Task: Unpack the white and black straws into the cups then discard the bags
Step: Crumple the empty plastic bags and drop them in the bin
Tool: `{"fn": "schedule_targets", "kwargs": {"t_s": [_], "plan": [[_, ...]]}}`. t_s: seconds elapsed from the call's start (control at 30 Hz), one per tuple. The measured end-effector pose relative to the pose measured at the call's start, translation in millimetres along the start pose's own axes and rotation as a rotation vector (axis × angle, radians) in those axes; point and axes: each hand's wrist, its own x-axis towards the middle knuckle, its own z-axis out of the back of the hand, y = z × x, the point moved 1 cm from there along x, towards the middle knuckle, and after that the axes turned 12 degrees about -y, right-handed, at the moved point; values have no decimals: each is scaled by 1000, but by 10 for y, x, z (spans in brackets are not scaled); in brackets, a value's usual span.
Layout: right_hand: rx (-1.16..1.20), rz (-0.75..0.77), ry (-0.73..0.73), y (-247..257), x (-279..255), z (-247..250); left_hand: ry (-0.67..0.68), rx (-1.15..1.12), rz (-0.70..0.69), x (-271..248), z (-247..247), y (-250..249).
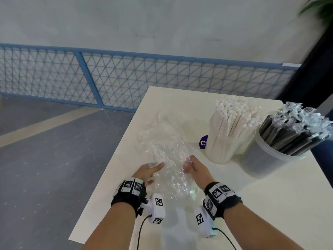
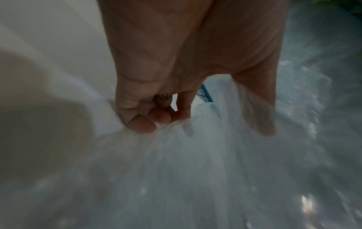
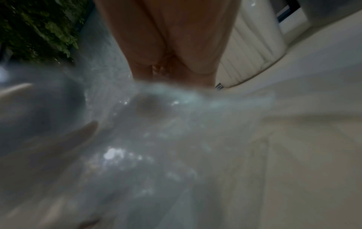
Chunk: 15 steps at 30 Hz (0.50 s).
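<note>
Two cups stood at the right of the head view, on the white table (image 1: 180, 98). The left cup (image 1: 223, 148) was clear and packed full of white straws (image 1: 237, 116) standing up, each in a paper wrap. The right cup (image 1: 266, 159) was just beside it and held black straws (image 1: 292, 134), each in a clear wrap with crinkly tips. The black straws leaned to the right. A small purple thing (image 1: 203, 142) peeked out from behind the left cup.

The bag (image 1: 165, 152) lay in the middle of the head view, on the table in front of the hands. It was clear, shiny and very crumpled, and nothing could be seen inside it. More than one bag may have been there, but I cannot tell.

The left hand (image 1: 148, 171) held the near left edge of the bag. In the left wrist view its fingers (image 2: 141, 124) were curled and pinched the plastic, so that grip was closed on the bag. The right hand (image 1: 195, 167) held the near right edge, with its fingers bent over the plastic. In the right wrist view the bag (image 3: 156, 139) was a blur under that hand.

A blue fence (image 1: 126, 76) stood across the upper left.
</note>
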Motion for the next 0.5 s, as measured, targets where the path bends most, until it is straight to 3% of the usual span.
{"fn": "schedule_targets", "kwargs": {"t_s": [0.17, 0.3, 0.4, 0.5], "plan": [[12, -42, 4, 16, -95, 118, 45, -259, -140, -18, 42, -12], [-168, -33, 29, 26, -14, 220, 112, -204, -350, -117, 85, -147], [-78, -69, 9, 132, 100, 329, 237, -184, -429, -189, 96, -240], [82, -126, 116, 285, 129, 354, 291, -210, -428, -244, 70, -333]]}}
